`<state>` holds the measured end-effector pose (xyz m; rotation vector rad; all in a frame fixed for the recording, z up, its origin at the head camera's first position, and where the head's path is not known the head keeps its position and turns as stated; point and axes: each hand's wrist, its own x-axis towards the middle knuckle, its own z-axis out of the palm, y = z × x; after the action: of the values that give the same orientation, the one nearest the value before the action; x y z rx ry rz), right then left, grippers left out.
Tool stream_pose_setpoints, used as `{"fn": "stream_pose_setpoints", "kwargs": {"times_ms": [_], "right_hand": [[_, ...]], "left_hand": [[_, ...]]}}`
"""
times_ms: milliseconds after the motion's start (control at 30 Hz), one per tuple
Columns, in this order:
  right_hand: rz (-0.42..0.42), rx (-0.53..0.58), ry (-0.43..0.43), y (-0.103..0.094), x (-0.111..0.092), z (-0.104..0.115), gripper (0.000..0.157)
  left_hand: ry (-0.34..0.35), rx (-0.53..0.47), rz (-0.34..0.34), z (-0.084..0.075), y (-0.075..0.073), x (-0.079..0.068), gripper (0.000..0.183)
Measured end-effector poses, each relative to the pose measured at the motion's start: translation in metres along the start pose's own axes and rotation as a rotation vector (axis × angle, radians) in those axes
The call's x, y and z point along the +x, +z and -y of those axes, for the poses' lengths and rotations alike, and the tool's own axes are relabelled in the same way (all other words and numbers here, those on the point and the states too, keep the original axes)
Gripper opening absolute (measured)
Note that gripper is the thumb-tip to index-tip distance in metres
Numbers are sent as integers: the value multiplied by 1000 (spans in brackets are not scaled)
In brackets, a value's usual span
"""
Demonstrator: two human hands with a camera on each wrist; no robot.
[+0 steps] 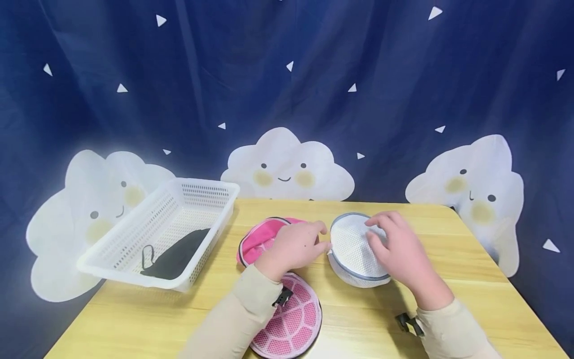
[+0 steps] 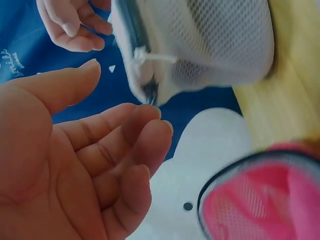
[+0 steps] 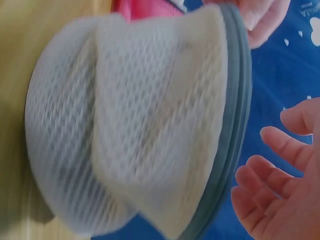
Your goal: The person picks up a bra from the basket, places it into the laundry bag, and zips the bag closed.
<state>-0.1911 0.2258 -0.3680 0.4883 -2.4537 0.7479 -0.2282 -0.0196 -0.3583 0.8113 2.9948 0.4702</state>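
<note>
white mesh bag (image 1: 354,243) | round | grey-blue rim (image 3: 237,105) | side creased, sagging

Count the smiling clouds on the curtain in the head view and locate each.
3: the left cloud, partly behind the white perforated basket; the middle cloud, above the far edge of the table; the right cloud, past the table's far right corner. Others may be hidden.

On the table (image 1: 453,299), a basket (image 1: 205,249) stands left, a cloth item (image 1: 179,255) inside; one mesh bag (image 1: 264,239) lies midway, a mesh disc (image 1: 291,319) before it; another mesh bag (image 1: 356,244) stands right; a curtain (image 1: 314,104) hangs behind.
</note>
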Motion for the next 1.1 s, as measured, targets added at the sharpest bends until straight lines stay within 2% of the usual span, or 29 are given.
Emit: {"fn": "stream_pose_setpoints", "kwargs": {"times_ms": [233, 467, 733, 833, 967, 1100], "right_hand": [[52, 47, -90, 11, 3, 27, 17], [175, 132, -150, 30, 9, 59, 23], [269, 85, -178, 56, 12, 86, 36], [303, 68, -178, 69, 15, 95, 44], [323, 47, -168, 88, 17, 105, 48], [328, -5, -150, 107, 16, 107, 50]], "left_hand": [[7, 53, -48, 13, -22, -10, 35], [-20, 57, -119, 35, -43, -22, 26], [-71, 116, -159, 55, -75, -40, 34], [-102, 117, -167, 68, -90, -50, 37], [-133, 139, -154, 92, -110, -60, 38], [-148, 237, -166, 124, -126, -65, 35]]}}
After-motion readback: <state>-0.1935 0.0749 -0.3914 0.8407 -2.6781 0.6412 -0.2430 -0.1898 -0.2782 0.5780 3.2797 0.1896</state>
